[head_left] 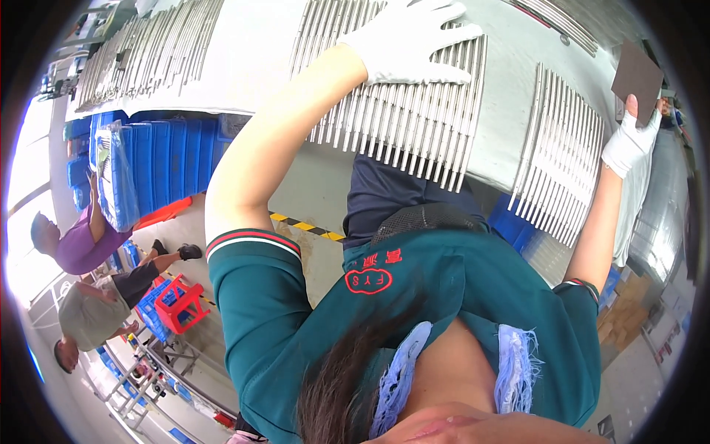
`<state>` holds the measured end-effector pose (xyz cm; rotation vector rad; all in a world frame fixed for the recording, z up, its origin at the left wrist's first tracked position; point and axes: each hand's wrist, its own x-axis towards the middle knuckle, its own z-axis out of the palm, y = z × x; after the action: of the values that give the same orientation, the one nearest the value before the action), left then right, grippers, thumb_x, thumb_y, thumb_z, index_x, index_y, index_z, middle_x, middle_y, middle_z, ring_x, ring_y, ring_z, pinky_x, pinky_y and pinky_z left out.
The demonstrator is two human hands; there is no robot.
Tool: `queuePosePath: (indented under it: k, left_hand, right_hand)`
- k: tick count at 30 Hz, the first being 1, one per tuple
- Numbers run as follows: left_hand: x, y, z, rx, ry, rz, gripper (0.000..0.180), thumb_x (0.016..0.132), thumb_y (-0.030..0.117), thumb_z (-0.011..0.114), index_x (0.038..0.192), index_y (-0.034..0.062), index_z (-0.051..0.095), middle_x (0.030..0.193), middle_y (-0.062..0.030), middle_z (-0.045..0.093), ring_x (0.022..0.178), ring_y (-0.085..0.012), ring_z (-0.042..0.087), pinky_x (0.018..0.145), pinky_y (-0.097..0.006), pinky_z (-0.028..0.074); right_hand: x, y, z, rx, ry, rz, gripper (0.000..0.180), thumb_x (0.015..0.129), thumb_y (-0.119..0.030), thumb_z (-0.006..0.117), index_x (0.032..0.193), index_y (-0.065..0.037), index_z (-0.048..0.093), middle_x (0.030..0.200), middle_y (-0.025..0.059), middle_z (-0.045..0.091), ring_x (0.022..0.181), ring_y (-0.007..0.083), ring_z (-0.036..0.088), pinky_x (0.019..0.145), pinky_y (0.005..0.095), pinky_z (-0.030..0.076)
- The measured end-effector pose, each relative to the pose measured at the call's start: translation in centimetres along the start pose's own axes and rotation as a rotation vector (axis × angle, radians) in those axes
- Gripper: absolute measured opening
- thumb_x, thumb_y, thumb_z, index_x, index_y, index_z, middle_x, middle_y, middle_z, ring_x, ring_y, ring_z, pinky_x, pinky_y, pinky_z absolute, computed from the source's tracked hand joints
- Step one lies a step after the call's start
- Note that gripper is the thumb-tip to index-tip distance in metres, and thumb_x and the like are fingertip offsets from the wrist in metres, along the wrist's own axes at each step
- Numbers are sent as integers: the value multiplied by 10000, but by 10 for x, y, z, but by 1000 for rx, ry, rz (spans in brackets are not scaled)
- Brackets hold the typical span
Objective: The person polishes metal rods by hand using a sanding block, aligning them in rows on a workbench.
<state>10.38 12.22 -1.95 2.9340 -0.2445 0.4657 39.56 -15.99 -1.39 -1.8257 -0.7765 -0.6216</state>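
My left hand (418, 44), in a white glove, lies flat with fingers spread on a row of slim silvery metal rods (414, 118). The rods lie side by side on the pale-covered table, their near ends reaching past its front edge. Off to the right, my right hand (631, 140) wears a white glove that leaves the thumb bare. It is closed on a dark brown, flat rectangular sheet (637, 78), with the thumb against its face. Between my hands lies a second row of similar rods (563, 148), touched by neither hand.
More metal rods (148, 55) lie at the table's far left, and others (555, 22) at the back right. Stacked blue crates (170, 155) stand left of the table. Two people (92, 237) are farther left, near a red stool (181, 303). Clear plastic wrap (665, 214) hangs at the right.
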Motion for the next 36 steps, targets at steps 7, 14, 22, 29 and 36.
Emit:
queuePosePath:
  k: [7, 14, 22, 29, 36]
  left_hand:
    - [14, 8, 11, 3, 24, 29, 751, 949, 583, 581, 1472, 50, 510, 1490, -285, 479, 1435, -454, 386, 1204, -557, 265]
    - [37, 31, 22, -22, 71, 51, 775, 927, 595, 602, 1441, 20, 527, 1457, -303, 497, 1394, -462, 422, 1183, -566, 284]
    - [37, 66, 14, -18, 69, 28, 806, 915, 598, 600, 1443, -5, 516, 1454, -304, 495, 1365, -472, 448, 1184, -583, 272]
    - [21, 78, 9, 61, -68, 3, 573, 1006, 459, 552, 1499, 169, 530, 1545, -125, 509, 1461, -309, 423, 1213, -493, 307]
    - [-17, 52, -14, 82, -118, -19, 552, 988, 443, 592, 1474, 181, 569, 1541, -142, 509, 1445, -340, 438, 1212, -497, 303]
  right_hand:
    - [0, -7, 1, -46, -1, -20, 761, 914, -368, 795, 1457, 73, 495, 1443, 210, 580, 1359, 286, 533, 1156, 369, 380]
    - [-1, 1, 3, 91, -2, -28, 699, 909, -294, 810, 1429, 75, 523, 1363, 180, 632, 1249, 240, 596, 1097, 341, 430]
    - [2, 12, 1, 48, 7, -91, 711, 928, -260, 777, 1494, 43, 472, 1484, 170, 545, 1364, 253, 509, 1154, 353, 373]
    - [0, 0, 4, 140, -15, -126, 689, 956, -186, 719, 1528, 51, 417, 1556, 189, 466, 1469, 295, 399, 1228, 384, 272]
    - [2, -4, -1, 106, 11, -148, 698, 957, -191, 714, 1529, 62, 405, 1567, 203, 448, 1480, 307, 383, 1232, 386, 264]
